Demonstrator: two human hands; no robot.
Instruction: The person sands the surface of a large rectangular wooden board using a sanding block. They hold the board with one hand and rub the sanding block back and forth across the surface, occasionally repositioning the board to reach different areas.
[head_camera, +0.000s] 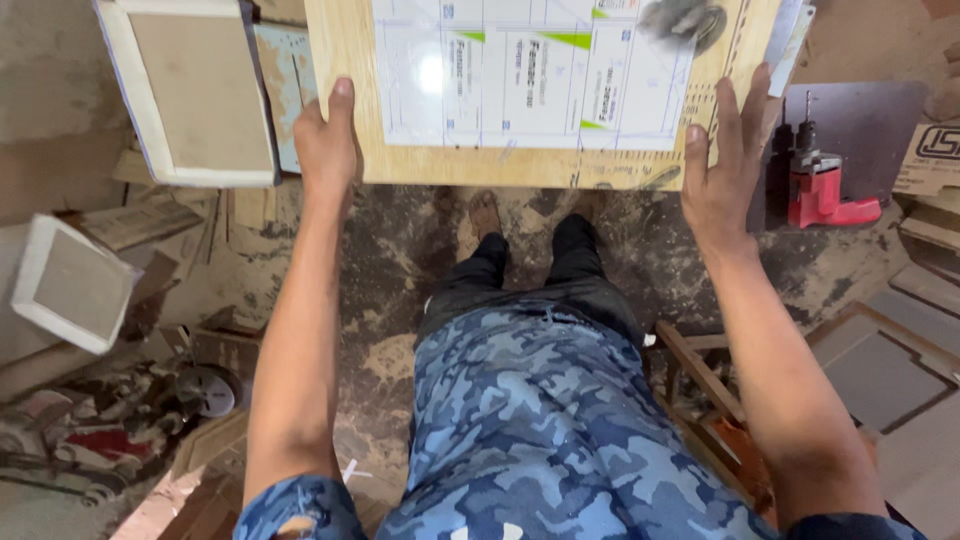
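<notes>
A light wooden board (460, 165) with a clear printed film over its top face stretches across the upper middle of the head view. My left hand (326, 140) grips its near left corner, thumb on top. At the near right corner my right hand (722, 160) lies flat against the board's edge with fingers spread upward. A small dark round object (683, 20) sits on the board's far right.
A red power drill (822, 190) rests on a grey sheet at the right. Two white-framed panels (185, 90) (70, 285) lie at the left. Wood offcuts, a wooden frame (700, 370) and tools litter the dusty floor around my legs.
</notes>
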